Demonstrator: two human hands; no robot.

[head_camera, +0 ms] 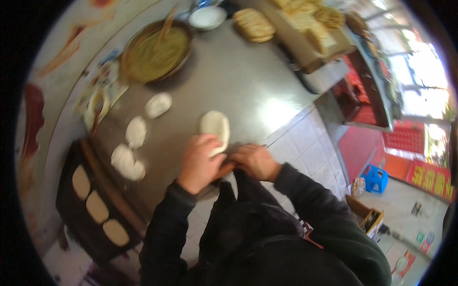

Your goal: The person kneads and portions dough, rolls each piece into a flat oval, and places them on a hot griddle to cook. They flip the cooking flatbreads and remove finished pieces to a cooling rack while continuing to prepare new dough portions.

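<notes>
A flattened oval piece of dough lies on the metal worktop in front of me. My left hand has its thumb and fingers on the near part of this dough, covering some of it. Close by on the right, at the worktop's near edge, my right hand is closed over one end of a brown wooden rod, perhaps a rolling pin. Both hands partly hide the rod, and blur softens its outline. Several floured dough pieces lie to the left; the nearest ones touch each other.
A large bowl of greenish-yellow filling with a wooden utensil stands far left, beside a white bowl. Stacked flatbreads and a cardboard box of flatbreads are at the back. A dark griddle holds three dough ovals.
</notes>
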